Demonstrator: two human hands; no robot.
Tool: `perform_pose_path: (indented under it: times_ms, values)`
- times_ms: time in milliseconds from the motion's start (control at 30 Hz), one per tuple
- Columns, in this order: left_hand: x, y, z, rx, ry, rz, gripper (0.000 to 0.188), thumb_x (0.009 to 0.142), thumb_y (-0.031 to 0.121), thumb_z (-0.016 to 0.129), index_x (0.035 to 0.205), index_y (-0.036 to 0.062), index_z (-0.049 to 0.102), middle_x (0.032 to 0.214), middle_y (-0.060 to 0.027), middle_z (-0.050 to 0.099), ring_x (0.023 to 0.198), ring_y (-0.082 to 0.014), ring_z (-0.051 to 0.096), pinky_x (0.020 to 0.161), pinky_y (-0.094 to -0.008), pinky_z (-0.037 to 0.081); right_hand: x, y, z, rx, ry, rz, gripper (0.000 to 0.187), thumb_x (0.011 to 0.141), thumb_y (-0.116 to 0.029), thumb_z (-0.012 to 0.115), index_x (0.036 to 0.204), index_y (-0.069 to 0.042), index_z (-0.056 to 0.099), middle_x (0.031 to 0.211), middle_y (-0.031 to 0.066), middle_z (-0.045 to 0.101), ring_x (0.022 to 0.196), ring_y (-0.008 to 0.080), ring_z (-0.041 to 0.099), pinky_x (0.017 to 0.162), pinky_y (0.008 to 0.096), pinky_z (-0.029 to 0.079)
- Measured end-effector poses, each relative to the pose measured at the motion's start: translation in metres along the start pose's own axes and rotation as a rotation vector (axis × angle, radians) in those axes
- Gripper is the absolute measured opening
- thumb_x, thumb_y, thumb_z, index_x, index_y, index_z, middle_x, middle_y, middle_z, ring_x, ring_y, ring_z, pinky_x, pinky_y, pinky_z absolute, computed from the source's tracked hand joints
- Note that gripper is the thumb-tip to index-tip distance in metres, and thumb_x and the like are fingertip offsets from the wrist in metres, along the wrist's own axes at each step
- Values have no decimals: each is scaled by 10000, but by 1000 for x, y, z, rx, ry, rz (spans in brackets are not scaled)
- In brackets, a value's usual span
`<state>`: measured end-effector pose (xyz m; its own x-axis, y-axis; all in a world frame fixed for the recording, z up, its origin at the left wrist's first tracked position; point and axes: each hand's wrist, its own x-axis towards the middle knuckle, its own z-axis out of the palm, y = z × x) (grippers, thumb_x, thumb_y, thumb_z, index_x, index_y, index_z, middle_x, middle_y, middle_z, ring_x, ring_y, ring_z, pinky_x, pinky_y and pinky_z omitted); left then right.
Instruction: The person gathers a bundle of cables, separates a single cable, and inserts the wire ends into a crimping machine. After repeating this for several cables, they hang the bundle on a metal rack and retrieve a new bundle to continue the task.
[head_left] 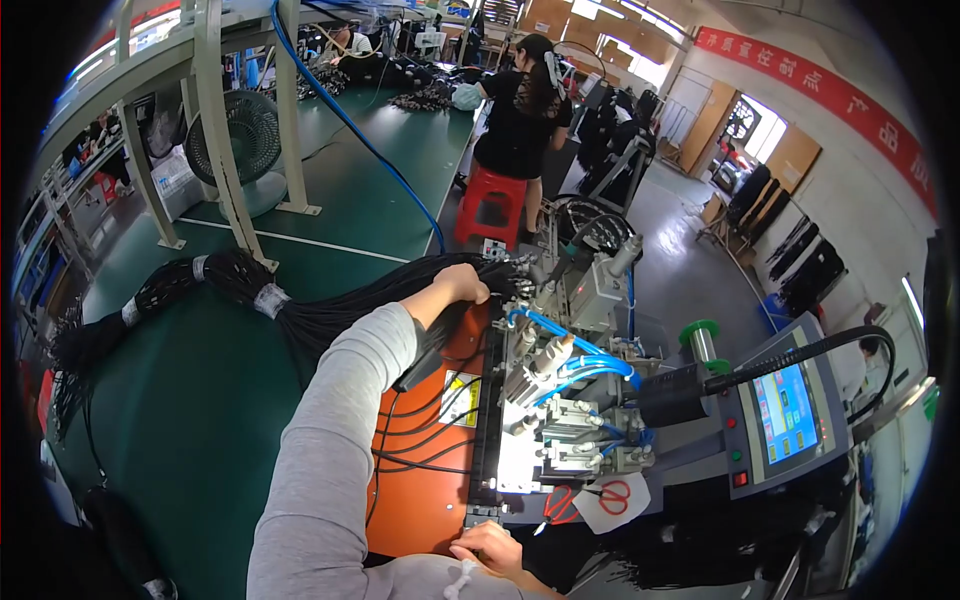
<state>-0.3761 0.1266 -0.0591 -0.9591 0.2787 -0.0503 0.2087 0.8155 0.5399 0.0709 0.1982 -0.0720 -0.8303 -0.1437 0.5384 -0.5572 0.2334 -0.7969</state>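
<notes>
My left hand (462,283), at the end of a grey sleeve stretched forward, has its fingers curled onto black cables (385,290) at the far end of the orange work plate (420,510). That thick bundle is tied with pale bands and runs left across the green table. Close to my body, my right hand (490,545) is closed beside the near end of the machine's rail; what its fingers hold, if anything, is hidden. Several single black cables (425,462) lie across the orange plate toward the lit machine (560,440) with its blue air hoses.
Red-handled scissors (560,505) lie by the machine's near side. A touchscreen panel (785,410) and a wire spool (704,345) stand to the right. On the green table (200,400) is a post frame with a fan (235,140). A person (520,120) sits ahead on a red stool.
</notes>
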Motion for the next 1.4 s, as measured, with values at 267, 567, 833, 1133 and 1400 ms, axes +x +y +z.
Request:
perform_pose_path:
  times_ms: [267, 567, 833, 1133, 1400]
  values:
    - [29, -29, -25, -900, 33, -18, 24, 603, 33, 647, 588, 15, 647, 580, -88, 611, 494, -205, 573, 475, -337, 434, 0, 7, -8, -139, -123, 17, 138, 757, -22, 758, 874, -28, 685, 787, 72, 669, 696, 213, 638, 624, 300, 488]
    - [-94, -55, -132, -1624, 362, 252, 182, 917, 196, 640, 1011, 54, 579, 787, -29, 599, 688, -121, 583, 578, -240, 450, -28, 70, -29, -42, -485, 71, 169, 781, -130, 742, 904, -21, 704, 785, 120, 675, 699, 243, 661, 636, 327, 518]
    - [-199, -25, -123, -1502, 482, 552, 253, 966, 129, 544, 1179, 11, 476, 849, -67, 575, 753, -141, 555, 664, -282, 468, -90, 78, -26, -108, -861, 545, 331, 744, -181, 641, 1052, -65, 672, 969, 158, 640, 919, 326, 587, 811, 465, 438]
    - [-204, -30, -115, -1543, 386, 577, 365, 964, 193, 567, 1238, -5, 431, 887, -93, 573, 779, -171, 547, 687, -317, 464, -129, 98, -30, -116, -713, 318, 274, 774, -162, 619, 1018, -53, 681, 949, 128, 638, 885, 318, 592, 775, 412, 443]
    - [-193, -30, -112, -1539, 433, 596, 411, 943, 221, 603, 1232, -12, 427, 890, -100, 576, 766, -169, 544, 660, -309, 450, -111, 83, -24, -138, -670, 344, 278, 780, -178, 609, 1020, -59, 682, 957, 130, 638, 882, 316, 594, 796, 420, 438]
